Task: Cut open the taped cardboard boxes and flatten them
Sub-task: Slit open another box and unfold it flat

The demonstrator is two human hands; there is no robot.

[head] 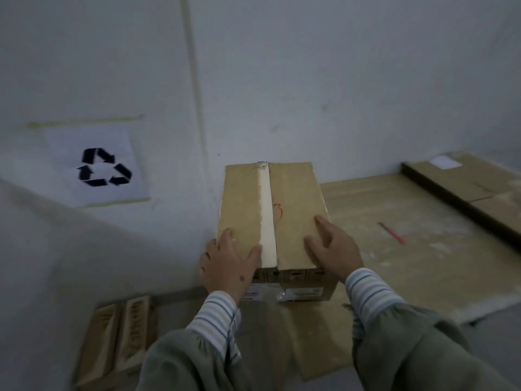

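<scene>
Head view: taped cardboard box [272, 221], upright on flattened cardboard on the floor, against the wall. Left hand [229, 263] curls fingers over its near-left top edge; right hand [334, 246] lies flat, fingers spread, on its top right, likely steadying it. Red cutter [392, 233] lies right of box, untouched
</scene>
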